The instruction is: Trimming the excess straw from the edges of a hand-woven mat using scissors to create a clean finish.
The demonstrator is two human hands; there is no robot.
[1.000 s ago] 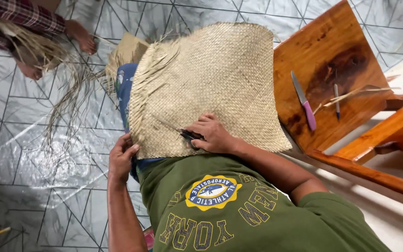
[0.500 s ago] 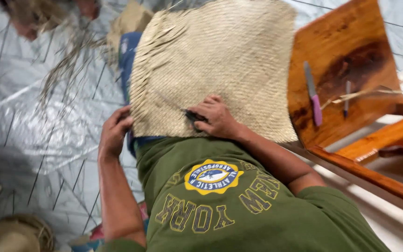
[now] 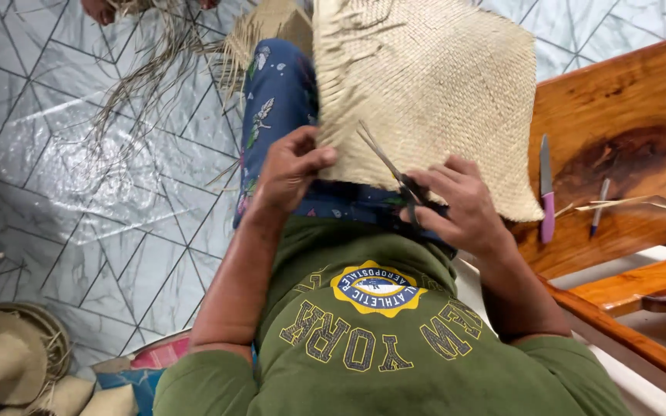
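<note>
Green cotton shirt fabric (image 3: 395, 362) with a round yellow and blue badge and arched yellow lettering fills the near edge of the view. Just beyond it the right hand (image 3: 460, 204) is closed around the dark handles of a pair of metal scissors (image 3: 395, 176), whose thin blades lie slantwise on the square woven straw mat (image 3: 425, 92). The left hand (image 3: 290, 166) pinches the mat's near left corner between thumb and fingers. The mat rests on the person's lap, over blue flower-printed trousers (image 3: 279, 100), its left edge frayed into loose strips. Right of the mat, a polished brown wooden stool (image 3: 618, 100) carries a knife with a purple handle (image 3: 546, 189), a small blue-handled tool (image 3: 600, 204) and dry straw slivers (image 3: 634, 202). At the lower left corner of the pale tiled floor (image 3: 79, 192) lie woven straw hats (image 3: 9, 358). Farther off, loose straw strands (image 3: 144, 73) trail near another person's hand (image 3: 102, 9).
</note>
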